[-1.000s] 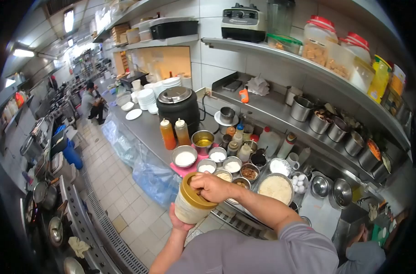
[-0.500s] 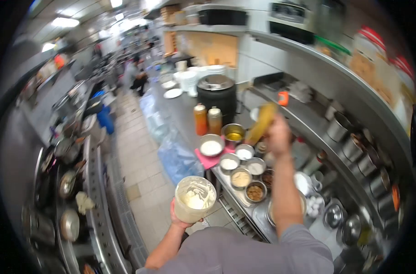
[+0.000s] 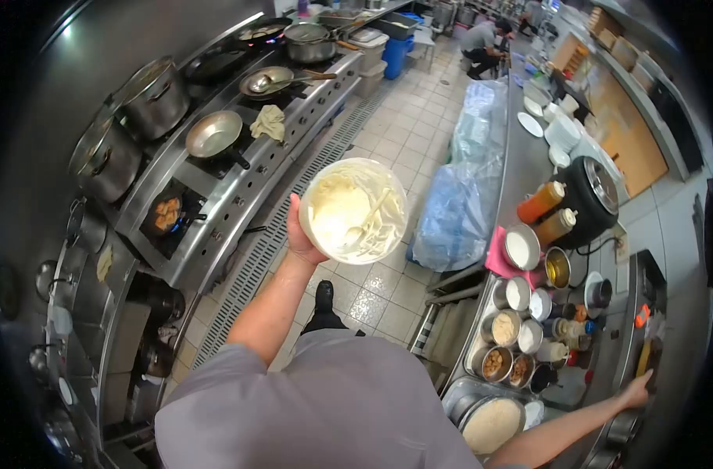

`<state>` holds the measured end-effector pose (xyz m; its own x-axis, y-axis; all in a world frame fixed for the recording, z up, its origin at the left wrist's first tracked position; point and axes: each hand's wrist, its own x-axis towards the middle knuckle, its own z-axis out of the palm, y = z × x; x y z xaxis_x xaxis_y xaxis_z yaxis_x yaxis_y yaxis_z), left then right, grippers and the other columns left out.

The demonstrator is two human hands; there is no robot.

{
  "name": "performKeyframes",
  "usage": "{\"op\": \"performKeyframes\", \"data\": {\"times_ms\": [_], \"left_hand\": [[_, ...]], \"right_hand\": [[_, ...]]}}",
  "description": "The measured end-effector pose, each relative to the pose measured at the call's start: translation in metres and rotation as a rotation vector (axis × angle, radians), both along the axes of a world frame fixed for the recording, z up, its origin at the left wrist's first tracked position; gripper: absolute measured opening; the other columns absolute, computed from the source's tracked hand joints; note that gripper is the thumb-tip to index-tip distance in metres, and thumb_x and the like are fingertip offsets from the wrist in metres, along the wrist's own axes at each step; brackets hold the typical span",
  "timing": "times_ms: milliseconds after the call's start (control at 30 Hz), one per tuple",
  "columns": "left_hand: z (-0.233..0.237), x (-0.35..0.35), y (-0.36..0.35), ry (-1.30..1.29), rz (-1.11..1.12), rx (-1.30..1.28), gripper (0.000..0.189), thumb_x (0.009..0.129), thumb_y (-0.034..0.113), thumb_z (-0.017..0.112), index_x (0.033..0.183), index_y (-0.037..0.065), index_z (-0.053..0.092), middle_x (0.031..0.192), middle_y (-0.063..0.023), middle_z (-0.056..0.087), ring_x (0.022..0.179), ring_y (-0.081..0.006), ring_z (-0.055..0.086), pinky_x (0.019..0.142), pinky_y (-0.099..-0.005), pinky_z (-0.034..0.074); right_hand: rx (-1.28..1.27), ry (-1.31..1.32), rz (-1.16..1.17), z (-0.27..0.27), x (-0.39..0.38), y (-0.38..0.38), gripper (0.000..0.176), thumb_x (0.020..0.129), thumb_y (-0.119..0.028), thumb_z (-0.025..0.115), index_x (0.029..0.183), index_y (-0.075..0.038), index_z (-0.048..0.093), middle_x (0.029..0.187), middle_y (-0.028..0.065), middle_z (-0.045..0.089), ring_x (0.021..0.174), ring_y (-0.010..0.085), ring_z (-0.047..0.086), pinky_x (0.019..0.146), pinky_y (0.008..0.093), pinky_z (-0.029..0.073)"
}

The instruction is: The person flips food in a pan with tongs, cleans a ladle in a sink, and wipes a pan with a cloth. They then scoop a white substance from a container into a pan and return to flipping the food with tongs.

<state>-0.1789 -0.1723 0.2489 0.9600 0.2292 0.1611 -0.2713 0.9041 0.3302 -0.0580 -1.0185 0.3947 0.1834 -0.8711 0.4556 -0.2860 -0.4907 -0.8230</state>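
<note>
My left hand [image 3: 303, 234] holds up a white plastic tub [image 3: 399, 207], its fingers around the side and underneath. A pale creamy mass coats the inside, and a light-coloured spoon [image 3: 376, 206] leans in it. Far to the right, my right hand [image 3: 636, 391] reaches to the wall-side metal shelf. It grips the lower end of a long yellow object [image 3: 644, 358], whose kind I cannot make out. Below that arm are small metal pots, one with brown chunks [image 3: 495, 364], and a wide pan of pale powder [image 3: 493, 426].
At left runs a stove [image 3: 247, 184] with a frying pan [image 3: 214, 134], tall stockpots [image 3: 153, 98] and a lit burner under a small pan [image 3: 167, 213]. Blue plastic bags [image 3: 450, 219] line the right counter. Sauce bottles [image 3: 541, 202] stand by a black soup warmer [image 3: 589, 195]. A person [image 3: 485, 47] crouches down the aisle.
My view has swung left, toward the stove. My right hand has carried the yellow object from above the small pots to the shelf. The tub stays in my left hand.
</note>
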Motion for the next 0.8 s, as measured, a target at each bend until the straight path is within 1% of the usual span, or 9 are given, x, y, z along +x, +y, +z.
{"op": "performKeyframes", "data": {"times_ms": [33,67,133,267,400,467,567,700,800], "left_hand": [[-0.003,0.002,0.006,0.002,0.015,-0.003,0.089,0.086,0.073,0.042,0.144,0.005,0.038,0.143,-0.0191,0.044,0.129,-0.0371,0.046,0.107,-0.0534,0.037],[-0.008,0.003,0.012,0.016,0.011,-0.002,0.087,0.088,0.070,0.042,0.143,0.004,0.038,0.143,-0.0199,0.044,0.129,-0.0382,0.046,0.107,-0.0533,0.038],[-0.015,0.006,0.021,0.070,-0.001,0.003,0.082,0.087,0.067,0.048,0.141,0.005,0.042,0.139,-0.0171,0.049,0.129,-0.0345,0.047,0.108,-0.0504,0.036],[-0.018,0.020,0.045,0.105,-0.047,0.063,0.080,0.088,0.061,0.051,0.143,0.004,0.038,0.141,-0.0163,0.047,0.130,-0.0327,0.046,0.110,-0.0474,0.035],[-0.018,0.032,0.090,0.062,-0.117,0.108,0.076,0.090,0.051,0.054,0.146,0.004,0.034,0.144,-0.0154,0.044,0.131,-0.0299,0.045,0.112,-0.0445,0.033],[-0.025,0.033,0.121,0.075,-0.123,0.097,0.073,0.090,0.048,0.055,0.145,0.004,0.036,0.143,-0.0147,0.046,0.130,-0.0280,0.046,0.111,-0.0423,0.034],[-0.030,0.027,0.169,0.114,-0.113,0.049,0.070,0.090,0.047,0.057,0.143,0.005,0.039,0.140,-0.0139,0.049,0.129,-0.0269,0.048,0.110,-0.0414,0.035],[-0.026,0.016,0.222,0.151,-0.015,0.011,0.064,0.090,0.045,0.056,0.139,0.005,0.044,0.138,-0.0143,0.051,0.127,-0.0270,0.050,0.109,-0.0414,0.037],[-0.026,0.012,0.246,0.134,0.047,-0.047,0.063,0.091,0.045,0.054,0.138,0.004,0.044,0.139,-0.0149,0.050,0.127,-0.0278,0.050,0.110,-0.0421,0.036]], "right_hand": [[-0.346,0.162,-0.183,0.020,-0.024,0.087,0.058,0.087,-0.043,0.069,0.120,0.003,0.062,0.109,0.0165,0.068,0.096,0.0308,0.064,0.090,0.0358,0.049],[-0.580,-0.038,0.093,0.012,-0.025,0.117,0.051,0.090,-0.036,0.067,0.122,0.003,0.061,0.106,0.0160,0.069,0.090,0.0269,0.065,0.085,0.0339,0.051],[-0.377,-0.130,0.563,0.021,-0.041,0.319,0.030,0.095,-0.020,0.060,0.116,0.001,0.065,0.104,0.0127,0.070,0.089,0.0168,0.065,0.080,0.0309,0.051],[-0.800,0.064,1.701,0.011,-0.040,0.594,0.021,0.073,-0.001,0.069,0.093,-0.005,0.071,0.071,0.0086,0.057,0.064,0.0227,0.055,0.058,0.0333,0.043],[-1.244,0.178,1.861,-0.021,-0.004,0.739,0.012,0.070,-0.008,0.064,0.081,-0.008,0.070,0.073,0.0070,0.063,0.066,0.0234,0.063,0.057,0.0369,0.049],[-1.586,0.573,1.721,-0.039,0.008,0.786,0.008,0.070,-0.011,0.063,0.073,-0.006,0.069,0.073,0.0076,0.063,0.068,0.0222,0.065,0.059,0.0359,0.052],[-1.699,0.339,1.774,-0.046,0.015,0.834,0.009,0.071,-0.011,0.062,0.068,-0.006,0.068,0.073,0.0074,0.062,0.067,0.0219,0.065,0.060,0.0360,0.052],[-1.448,0.071,1.995,-0.020,0.010,0.887,0.006,0.069,-0.008,0.060,0.066,-0.008,0.065,0.074,0.0110,0.063,0.066,0.0258,0.064,0.057,0.0374,0.052],[-1.306,0.253,2.023,-0.034,0.021,0.927,0.004,0.069,-0.006,0.059,0.072,-0.006,0.062,0.070,0.0118,0.063,0.068,0.0281,0.064,0.057,0.0384,0.052]]}}
